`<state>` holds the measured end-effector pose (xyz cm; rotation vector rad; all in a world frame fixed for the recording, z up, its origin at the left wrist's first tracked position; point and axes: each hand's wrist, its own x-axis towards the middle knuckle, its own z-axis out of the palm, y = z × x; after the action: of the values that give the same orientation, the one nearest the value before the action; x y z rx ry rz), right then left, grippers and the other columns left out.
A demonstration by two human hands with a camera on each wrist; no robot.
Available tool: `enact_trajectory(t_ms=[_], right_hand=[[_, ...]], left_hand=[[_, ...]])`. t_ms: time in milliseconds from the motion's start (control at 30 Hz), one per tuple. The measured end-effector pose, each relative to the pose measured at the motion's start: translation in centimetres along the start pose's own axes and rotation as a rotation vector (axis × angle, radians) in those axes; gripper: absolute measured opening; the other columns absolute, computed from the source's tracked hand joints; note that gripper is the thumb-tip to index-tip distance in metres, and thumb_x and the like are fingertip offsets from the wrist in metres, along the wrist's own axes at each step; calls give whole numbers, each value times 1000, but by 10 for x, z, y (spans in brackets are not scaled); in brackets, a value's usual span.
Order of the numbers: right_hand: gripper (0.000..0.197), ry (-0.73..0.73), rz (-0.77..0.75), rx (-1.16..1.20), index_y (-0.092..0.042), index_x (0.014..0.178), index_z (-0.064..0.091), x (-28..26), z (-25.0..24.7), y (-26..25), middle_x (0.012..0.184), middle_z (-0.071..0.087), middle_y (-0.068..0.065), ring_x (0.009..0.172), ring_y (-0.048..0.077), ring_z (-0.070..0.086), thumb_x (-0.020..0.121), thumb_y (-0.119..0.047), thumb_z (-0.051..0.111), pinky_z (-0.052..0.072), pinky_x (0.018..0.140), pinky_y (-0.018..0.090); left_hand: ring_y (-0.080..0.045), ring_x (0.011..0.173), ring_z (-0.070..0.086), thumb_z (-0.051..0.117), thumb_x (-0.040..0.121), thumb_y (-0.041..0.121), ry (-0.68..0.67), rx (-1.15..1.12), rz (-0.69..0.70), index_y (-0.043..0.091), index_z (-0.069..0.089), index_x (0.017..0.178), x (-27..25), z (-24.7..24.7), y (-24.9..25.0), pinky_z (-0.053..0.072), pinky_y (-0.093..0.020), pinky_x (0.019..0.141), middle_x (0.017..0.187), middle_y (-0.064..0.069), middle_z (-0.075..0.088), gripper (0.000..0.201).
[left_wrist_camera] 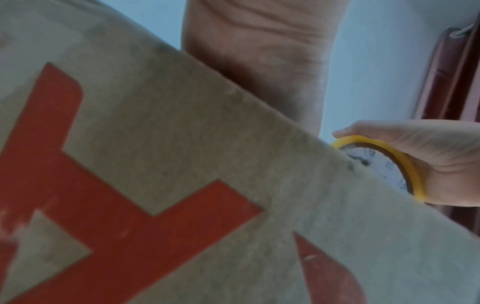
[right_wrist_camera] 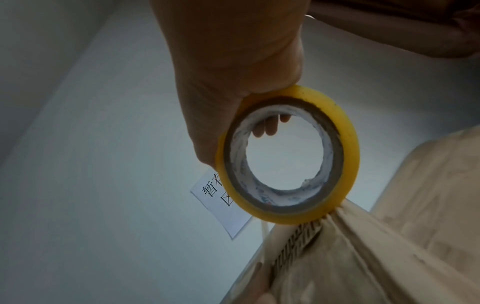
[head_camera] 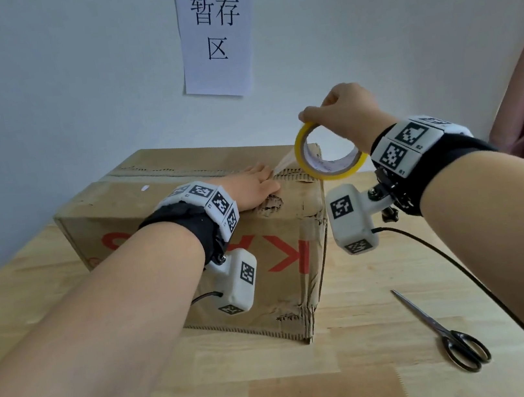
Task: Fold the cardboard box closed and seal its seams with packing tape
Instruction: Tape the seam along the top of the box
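1. Head view: left hand [head_camera: 256, 183] flat, fingers straight, pressing the tape strip [head_camera: 284, 164] onto the box [head_camera: 190, 229] on the table [head_camera: 359, 336]; right hand [head_camera: 348, 110] raised, gripping the tape roll [head_camera: 329, 154].
2. Left wrist view: box side close, roll beyond its edge.
3. Right wrist view: fingers [right_wrist_camera: 267, 127] curled through the roll.

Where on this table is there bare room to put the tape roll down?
Bare wood lies between the cardboard box and the scissors, and on the table in front of the box. Left of the box is bare too. The box's right end is crowded: tape roll, right hand, left hand.
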<state>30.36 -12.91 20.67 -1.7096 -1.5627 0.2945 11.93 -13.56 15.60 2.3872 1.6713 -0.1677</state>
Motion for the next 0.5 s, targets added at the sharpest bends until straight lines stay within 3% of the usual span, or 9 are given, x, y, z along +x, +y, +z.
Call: enact_trajectory(t_ms=[167,267,400,500], right_hand=[[65,122,-59,-13,-20,108,61,-8,12,11,97,64,3,83,23,63,70,-72,58,54,71,36],[85,134,-95,-28,-26,130,53,-10,24,14,115,62,4,101,27,60,65,-80,49,53,85,42],[73,104,-75,-56,-26,118,57,-6,27,9,105,61,9,91,33,61,64,-74,45,54,77,39],[62,91,-39,-54,-25,109,59,-2,26,6,103,61,10,92,33,59,65,-67,48,50,72,34]], left_hand=[[-26,146,8,12,102,44,-28,33,-25,27,4,152,7,-2,5,10,-37,118,159,-8,-3,53],[-29,142,25,10,101,49,-44,67,-35,33,5,151,7,-5,15,18,-38,115,159,-12,0,53],[-29,139,31,10,100,50,-34,75,-23,34,9,151,9,-5,17,23,-39,113,158,-15,7,53],[-24,145,15,9,100,51,4,6,28,33,12,151,4,-1,2,13,-39,115,159,-8,1,54]])
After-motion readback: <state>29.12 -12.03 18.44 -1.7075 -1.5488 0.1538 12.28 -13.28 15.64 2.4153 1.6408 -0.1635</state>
